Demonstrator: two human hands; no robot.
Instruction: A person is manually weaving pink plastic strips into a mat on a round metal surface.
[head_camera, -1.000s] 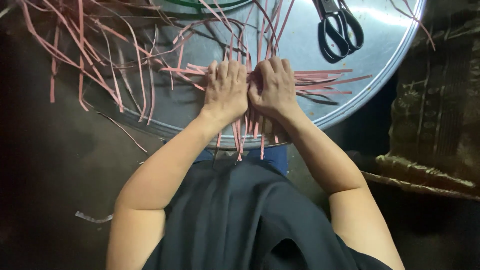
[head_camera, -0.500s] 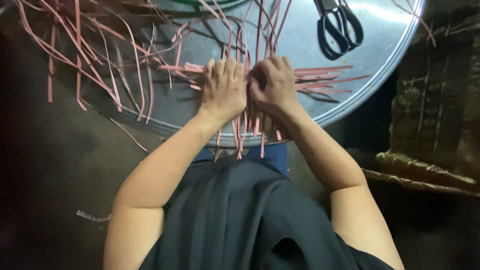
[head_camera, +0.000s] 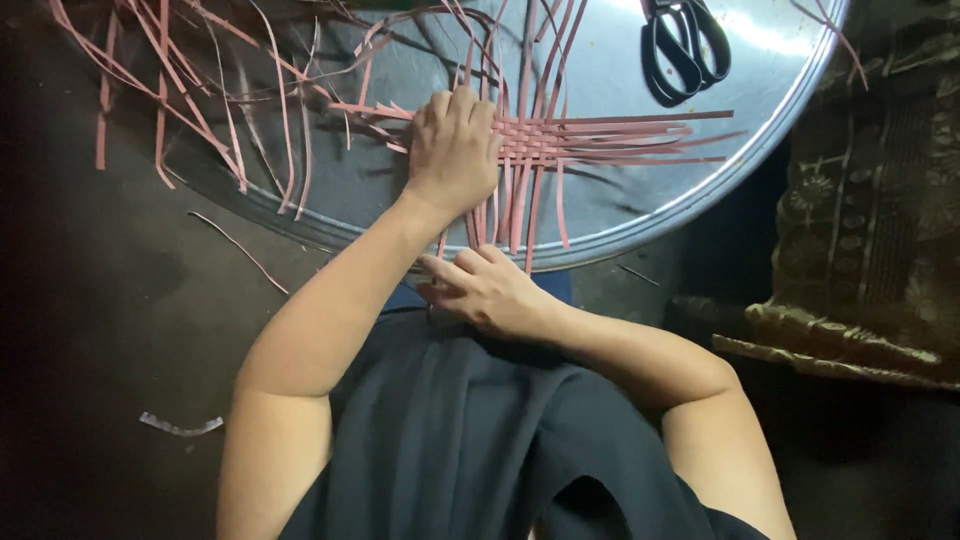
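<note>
A small woven patch of pink strips (head_camera: 545, 140) lies on a round metal tray (head_camera: 700, 190), with loose strip ends sticking out on every side. My left hand (head_camera: 455, 150) rests on the patch's left part, fingers curled down, pinning it to the tray. My right hand (head_camera: 490, 290) is off the patch, low at the tray's near rim above my dark-clothed lap. Its fingers point left, just under the strip ends that hang over the rim. Whether it pinches a strip is not visible.
Black-handled scissors (head_camera: 680, 40) lie at the tray's far side. Many loose pink strips (head_camera: 200, 100) spread over the tray's left part and onto the dark floor. A patterned brown cloth (head_camera: 870, 200) lies at the right. A pale scrap (head_camera: 180, 427) lies on the floor at the lower left.
My right hand has left the woven patch and dropped back to the tray's near rim, uncovering the weave. My left hand stays pressed on it.
</note>
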